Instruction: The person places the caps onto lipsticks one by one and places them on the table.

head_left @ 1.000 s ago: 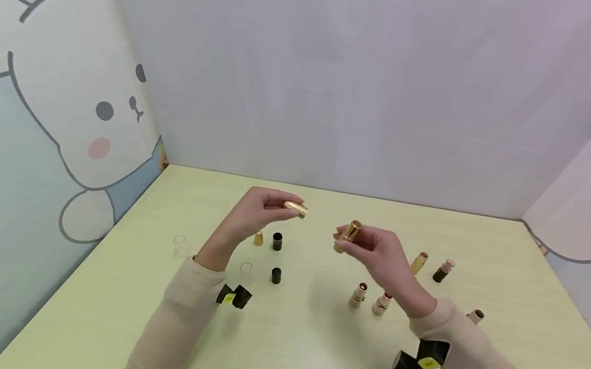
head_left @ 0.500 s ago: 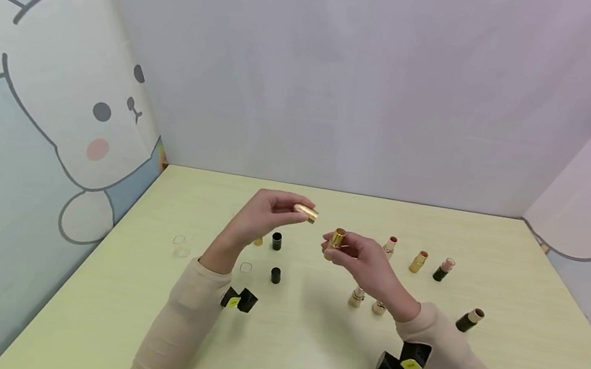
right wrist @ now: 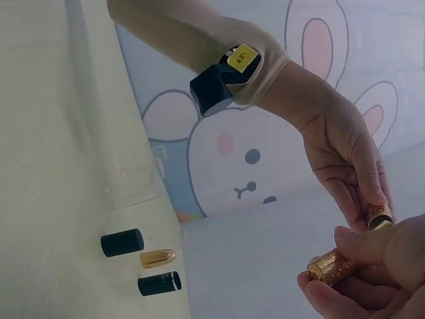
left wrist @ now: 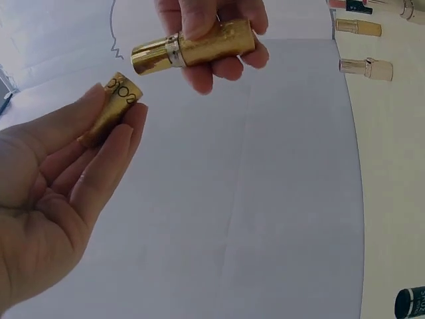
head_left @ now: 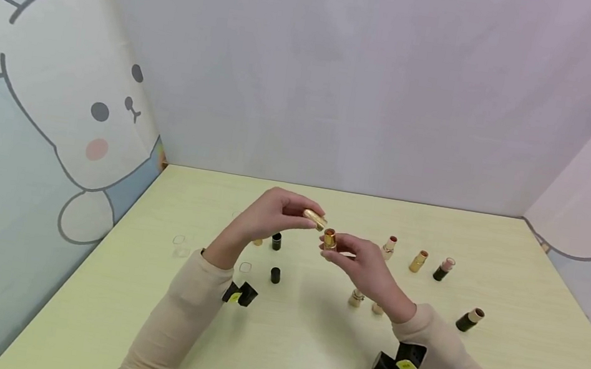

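Observation:
My left hand (head_left: 274,216) pinches a gold lipstick cap (head_left: 314,218) between thumb and fingers; dark lettering shows on it in the left wrist view. Facing it, my right hand (head_left: 366,267) grips a gold lipstick tube (left wrist: 216,43) by its textured base, its smooth gold collar toward the cap. In the left wrist view a small gap separates cap and tube. Both are held up above the table, the cap tilted down toward the tube's mouth. Whether any lipstick stands inside the collar is not clear.
Uncapped lipsticks stand at right on the table (head_left: 278,346): a gold one (head_left: 418,262), two with black bases (head_left: 443,269), and several pale ones (head_left: 389,247) partly behind my right arm. Left of centre are black caps (head_left: 275,275), a gold cap (right wrist: 158,258) and clear caps (head_left: 181,251).
My left hand has moved right with the cap, and my right hand has moved left with the tube, so the two are now close together. The tube has also turned more upright.

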